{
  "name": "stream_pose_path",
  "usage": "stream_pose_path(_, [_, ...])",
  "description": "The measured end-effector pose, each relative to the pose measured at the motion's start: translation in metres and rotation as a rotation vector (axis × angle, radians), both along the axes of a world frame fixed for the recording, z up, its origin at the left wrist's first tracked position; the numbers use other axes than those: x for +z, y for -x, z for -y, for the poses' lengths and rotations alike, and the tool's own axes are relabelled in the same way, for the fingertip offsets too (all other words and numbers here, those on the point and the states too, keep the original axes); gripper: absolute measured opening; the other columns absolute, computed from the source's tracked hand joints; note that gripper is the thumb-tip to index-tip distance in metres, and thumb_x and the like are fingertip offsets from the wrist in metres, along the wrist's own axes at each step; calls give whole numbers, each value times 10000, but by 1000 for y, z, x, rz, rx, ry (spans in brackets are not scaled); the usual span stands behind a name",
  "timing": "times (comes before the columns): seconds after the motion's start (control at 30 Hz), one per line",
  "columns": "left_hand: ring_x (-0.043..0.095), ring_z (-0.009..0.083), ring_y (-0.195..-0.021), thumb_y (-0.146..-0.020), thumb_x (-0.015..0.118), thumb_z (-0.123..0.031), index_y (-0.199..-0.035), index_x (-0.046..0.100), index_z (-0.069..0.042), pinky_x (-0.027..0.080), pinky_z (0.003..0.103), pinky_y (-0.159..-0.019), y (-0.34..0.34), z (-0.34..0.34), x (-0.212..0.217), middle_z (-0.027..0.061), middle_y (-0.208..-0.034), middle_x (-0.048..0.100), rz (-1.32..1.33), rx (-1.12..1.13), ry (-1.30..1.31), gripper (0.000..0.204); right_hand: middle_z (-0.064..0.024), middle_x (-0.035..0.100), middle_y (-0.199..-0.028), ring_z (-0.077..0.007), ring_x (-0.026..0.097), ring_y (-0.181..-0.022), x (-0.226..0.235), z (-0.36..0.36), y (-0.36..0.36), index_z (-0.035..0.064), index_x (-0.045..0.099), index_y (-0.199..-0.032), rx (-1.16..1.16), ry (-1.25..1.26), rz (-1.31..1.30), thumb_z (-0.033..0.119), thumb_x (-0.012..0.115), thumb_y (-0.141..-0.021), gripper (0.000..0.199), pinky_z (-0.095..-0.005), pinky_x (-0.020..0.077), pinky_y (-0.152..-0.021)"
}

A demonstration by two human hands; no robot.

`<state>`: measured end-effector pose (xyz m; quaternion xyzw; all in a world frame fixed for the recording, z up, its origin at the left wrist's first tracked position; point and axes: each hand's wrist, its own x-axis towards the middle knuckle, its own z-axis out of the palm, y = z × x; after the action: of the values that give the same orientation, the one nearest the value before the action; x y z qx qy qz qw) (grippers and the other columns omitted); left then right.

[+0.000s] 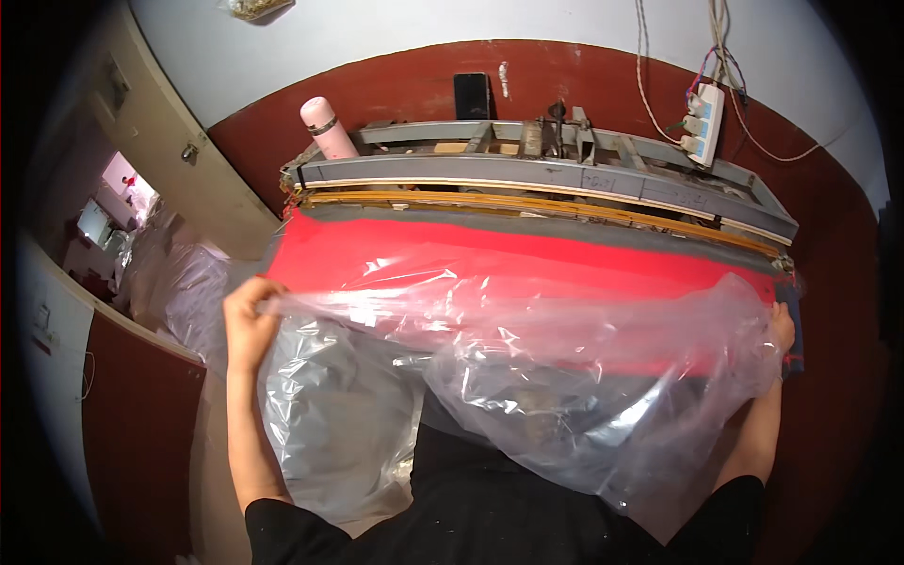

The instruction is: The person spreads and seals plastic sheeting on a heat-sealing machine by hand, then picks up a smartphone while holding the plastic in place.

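A wide sheet of clear plastic film [556, 395] stretches between my two hands, its far part lying over a red panel [405, 247] and its near part hanging down toward me in shiny folds. My left hand [250, 306] is closed on the film's edge by the red panel's left end. On the other side, my right hand [781, 327] grips the film by the right end; some of its fingers are hidden behind the plastic. Dark grey material borders the red panel along its far edge.
Beyond the panel runs a long grey metal frame [424, 171] with yellow-orange strips. A pink bottle [330, 129] stands at its left end, and a black phone [472, 96] leans behind. A white power strip [704, 124] hangs from cables at right. More film [184, 282] lies by the doorway, left.
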<state>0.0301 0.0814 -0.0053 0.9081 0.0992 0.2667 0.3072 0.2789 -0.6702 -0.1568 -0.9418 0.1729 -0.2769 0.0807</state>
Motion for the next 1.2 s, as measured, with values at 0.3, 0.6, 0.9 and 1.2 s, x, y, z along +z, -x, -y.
stream_pose_path(0.3, [411,46,-554,-868,552,-174,-901,546,-91,352,184,-495,-28,52,-66,-66,-632,440,300,-114,1196,90,-88,568,-732,-187,510,-631,8,-21,3,2,521,-835,292,-705,99,257,367,-934,314,-329,426,-595])
stream_pose_path(0.6, [582,282,-668,-733,589,-88,-835,571,-22,458,367,-612,-80,-17,-129,136,-733,604,-271,420,-91,123,-34,526,-732,-131,497,-650,60,-108,50,25,489,-863,480,-1155,391,288,345,-945,310,-275,427,-591])
stream_pose_path(0.9, [334,287,-1258,-705,510,-6,-1221,458,-44,350,374,-982,-81,-13,-119,141,-1333,390,-423,-230,-711,521,-35,560,-788,-101,535,-706,43,-51,38,54,530,-924,590,-1240,213,294,386,-931,279,-225,444,-633])
stream_pose_path(1.2, [619,312,-744,-807,557,-163,-871,618,4,484,381,-681,-115,-3,-102,160,-743,631,-162,40,-144,189,-94,615,-877,-154,578,-833,-60,144,-6,17,598,-985,468,-1170,259,316,475,-895,336,-274,460,-756])
